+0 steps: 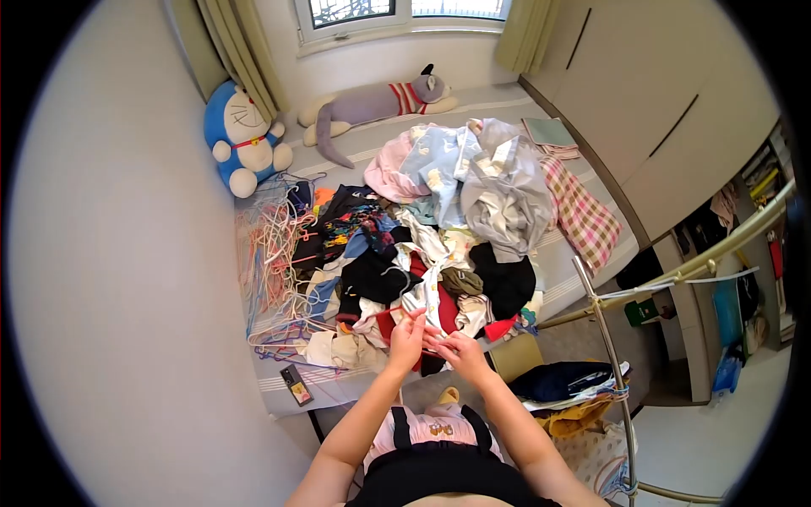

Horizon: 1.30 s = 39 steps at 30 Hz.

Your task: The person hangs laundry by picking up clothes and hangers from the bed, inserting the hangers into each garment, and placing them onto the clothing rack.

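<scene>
My left hand (407,341) and my right hand (461,350) are close together over the front of a large pile of clothes. The fingers of both are stretched out, and their tips meet or overlap; I see nothing held in them. Just beyond my fingers lie a white patterned garment (429,296) and red cloth (447,309). A black garment (376,279) with a pale hanger hook showing lies left of these, and another black garment (504,280) lies to the right. Beige cloth (340,350) is at the pile's front left.
Tangled hangers (274,245) cover the bed's left side. A phone (296,384) lies at its front left corner. Behind the clothes are bedding (498,198), a checked pillow (581,211) and plush toys (241,152). A metal rack (610,355) with hung clothes stands at right.
</scene>
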Each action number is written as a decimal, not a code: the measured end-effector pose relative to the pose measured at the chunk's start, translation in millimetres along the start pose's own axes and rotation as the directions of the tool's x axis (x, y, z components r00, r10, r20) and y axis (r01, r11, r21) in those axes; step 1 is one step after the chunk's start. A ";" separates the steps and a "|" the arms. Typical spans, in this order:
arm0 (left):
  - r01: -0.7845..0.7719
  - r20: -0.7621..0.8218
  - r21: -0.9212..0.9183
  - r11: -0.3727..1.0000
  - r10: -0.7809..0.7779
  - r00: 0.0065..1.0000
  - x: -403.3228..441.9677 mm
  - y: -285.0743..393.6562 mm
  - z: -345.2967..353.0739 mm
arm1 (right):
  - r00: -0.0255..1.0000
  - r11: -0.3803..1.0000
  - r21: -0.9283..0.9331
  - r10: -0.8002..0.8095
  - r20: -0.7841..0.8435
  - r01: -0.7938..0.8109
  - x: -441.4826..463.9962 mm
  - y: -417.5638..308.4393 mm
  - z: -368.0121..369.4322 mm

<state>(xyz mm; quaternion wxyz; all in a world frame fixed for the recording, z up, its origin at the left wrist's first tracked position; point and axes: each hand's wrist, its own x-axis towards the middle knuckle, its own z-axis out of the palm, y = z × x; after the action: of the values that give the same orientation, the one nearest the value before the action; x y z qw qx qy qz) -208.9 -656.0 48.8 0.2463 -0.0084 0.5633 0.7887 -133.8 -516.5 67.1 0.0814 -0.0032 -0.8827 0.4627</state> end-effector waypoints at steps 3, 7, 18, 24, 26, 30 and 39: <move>-0.133 -0.042 0.100 0.986 0.138 0.990 -17.7 0.9 38.4 | 0.975 0.979 0.128 0.177 -0.134 -0.160 -18.2 22.5 -12.5; -0.490 -0.081 0.512 0.705 0.608 0.790 -30.1 -42.1 31.3 | 0.851 0.805 0.505 0.473 -0.228 -0.312 -41.5 41.0 -46.5; -0.400 0.389 0.803 0.442 0.120 0.913 -35.5 -100.0 129.4 | 0.735 0.458 0.876 0.645 -0.209 -0.153 -105.0 43.9 -123.3; -0.552 0.551 0.773 0.312 0.099 0.828 -51.3 -111.7 170.3 | 0.685 0.350 0.932 0.702 -0.195 -0.093 -126.2 49.5 -141.3; -0.508 0.496 0.833 0.219 0.112 0.861 -35.1 -131.2 165.4 | 0.659 0.321 0.946 0.720 -0.215 -0.042 -128.0 51.0 -142.7; -0.288 0.174 0.878 0.383 0.304 0.937 1.8 -125.8 105.4 | 0.609 0.622 0.775 0.660 -0.439 -0.115 -144.6 75.8 -156.4; 0.444 0.292 0.048 0.895 -0.438 0.850 0.1 -36.4 91.6 | 0.783 0.974 0.114 0.225 -0.580 -0.195 -177.3 114.8 -132.5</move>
<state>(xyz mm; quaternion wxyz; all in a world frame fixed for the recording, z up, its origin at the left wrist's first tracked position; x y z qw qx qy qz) -170.3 -565.3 50.1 0.5018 -0.0222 0.4947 0.7092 52.6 -357.1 22.4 0.2993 -0.2430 -0.7966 0.4657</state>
